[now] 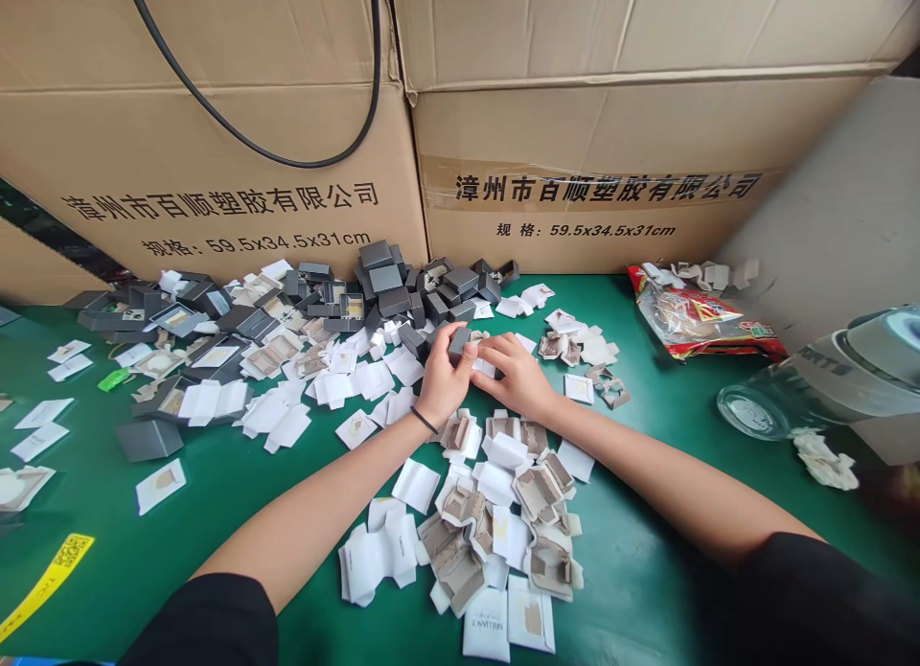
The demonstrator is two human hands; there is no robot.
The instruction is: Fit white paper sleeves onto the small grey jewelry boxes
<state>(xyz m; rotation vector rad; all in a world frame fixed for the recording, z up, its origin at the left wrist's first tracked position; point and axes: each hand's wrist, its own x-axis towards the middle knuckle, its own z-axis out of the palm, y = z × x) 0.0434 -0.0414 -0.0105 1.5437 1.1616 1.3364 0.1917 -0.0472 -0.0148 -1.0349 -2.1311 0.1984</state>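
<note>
Green tabletop (676, 407) fills the lower frame, backed by two brown cartons, left carton (237, 149) and right carton (589, 187), with a black cable (375, 62) looping down at upper left. Your working spot is frame center: small dark grey box (461, 344), up between both hands.

Left hand (446, 378) has it — thumb and fingers closed on its sides. Right hand (518, 377) is up against its right, fingers bent and bunched near a bit of white; can't tell if they're pinching that, the box, or neither. Can't see whether the box is open either, your fingers cover too much.

Step in hand, my read: two-handed work on that one box, left bracing, right doing the fine part. Next move calls for a steady left hold and a clean fingertip purchase on the right — don't squash the walls.

Around you: pile of dark grey boxes (384, 278) upper center-left, folded cardboard inserts (456, 565) lower center below your wrists. Far right: red-printed snack bag (708, 316), clear bottle (797, 388) and crumpled tissue (824, 460).
</note>
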